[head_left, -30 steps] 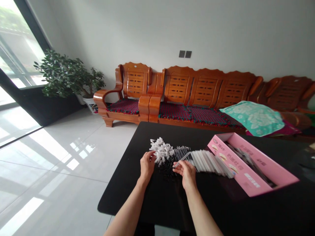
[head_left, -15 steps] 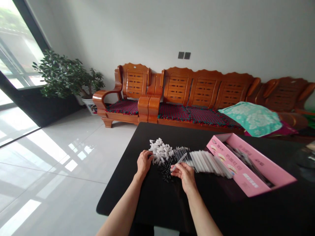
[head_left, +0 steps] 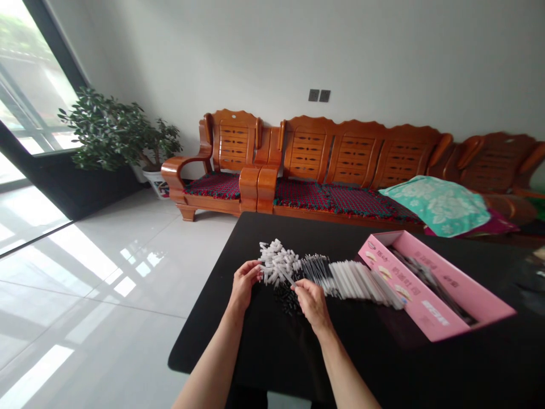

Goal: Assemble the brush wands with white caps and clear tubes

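My right hand (head_left: 311,302) pinches a translucent pen barrel (head_left: 286,276), which slants up and left over the pile of white pen caps (head_left: 279,255). My left hand (head_left: 245,283) is closed at the left edge of that pile, thumb and fingertips together; whatever is between them is too small to make out. Small black plugs (head_left: 288,301) lie loose just below the caps. To the right, dark pen refills (head_left: 315,268) lie side by side, and beyond them a row of translucent pen barrels (head_left: 360,279).
A long pink box (head_left: 426,301) holding dark thin pieces stands at the right on the black table (head_left: 272,352). Behind the table is a wooden sofa (head_left: 315,150) with a turquoise cloth (head_left: 438,204) on it. A potted plant (head_left: 123,133) stands at the left.
The barrel in my right hand has swung from pointing up-right to pointing up-left, toward the caps. My left hand has shifted slightly left.
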Action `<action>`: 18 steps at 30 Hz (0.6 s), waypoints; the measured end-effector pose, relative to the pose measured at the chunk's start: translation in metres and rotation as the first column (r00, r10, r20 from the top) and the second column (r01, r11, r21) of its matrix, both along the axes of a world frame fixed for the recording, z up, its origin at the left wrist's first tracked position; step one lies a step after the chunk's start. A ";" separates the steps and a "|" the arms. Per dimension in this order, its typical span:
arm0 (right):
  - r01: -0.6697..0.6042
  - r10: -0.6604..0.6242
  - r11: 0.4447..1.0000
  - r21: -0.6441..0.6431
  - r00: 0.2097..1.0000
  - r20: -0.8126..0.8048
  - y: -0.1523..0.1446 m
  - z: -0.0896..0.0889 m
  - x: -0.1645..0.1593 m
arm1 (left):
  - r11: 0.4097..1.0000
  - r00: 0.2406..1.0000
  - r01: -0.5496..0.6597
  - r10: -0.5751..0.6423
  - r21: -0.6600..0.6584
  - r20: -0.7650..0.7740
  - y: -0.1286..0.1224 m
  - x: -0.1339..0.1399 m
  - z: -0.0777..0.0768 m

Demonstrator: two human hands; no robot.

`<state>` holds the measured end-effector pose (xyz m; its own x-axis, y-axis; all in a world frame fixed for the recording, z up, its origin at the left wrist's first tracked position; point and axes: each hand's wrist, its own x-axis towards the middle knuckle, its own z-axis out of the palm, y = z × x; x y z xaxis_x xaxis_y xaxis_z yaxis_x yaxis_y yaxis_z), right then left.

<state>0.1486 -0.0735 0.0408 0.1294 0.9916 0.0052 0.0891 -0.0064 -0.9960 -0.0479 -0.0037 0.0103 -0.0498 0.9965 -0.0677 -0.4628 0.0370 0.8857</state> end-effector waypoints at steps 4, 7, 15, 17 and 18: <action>-0.042 0.017 0.992 0.121 0.980 0.198 -0.002 0.006 -0.004 | 0.999 0.992 0.040 -0.037 -0.024 0.124 -0.002 0.006 -0.001; -0.059 0.029 0.991 0.121 0.970 0.242 -0.004 0.009 -0.007 | 0.999 0.988 0.042 -0.037 -0.029 0.152 -0.004 0.010 0.000; -0.055 0.020 0.991 0.123 0.964 0.266 -0.002 0.007 -0.008 | 0.997 0.989 0.064 -0.057 -0.047 0.139 -0.007 0.014 0.004; -0.048 0.011 0.990 0.131 0.961 0.275 -0.001 0.007 -0.008 | 0.997 0.988 0.059 -0.053 -0.040 0.145 -0.006 0.015 0.005; -0.047 0.008 0.990 0.133 0.960 0.278 -0.001 0.007 -0.008 | 0.998 0.987 0.058 -0.052 -0.037 0.150 -0.006 0.015 0.005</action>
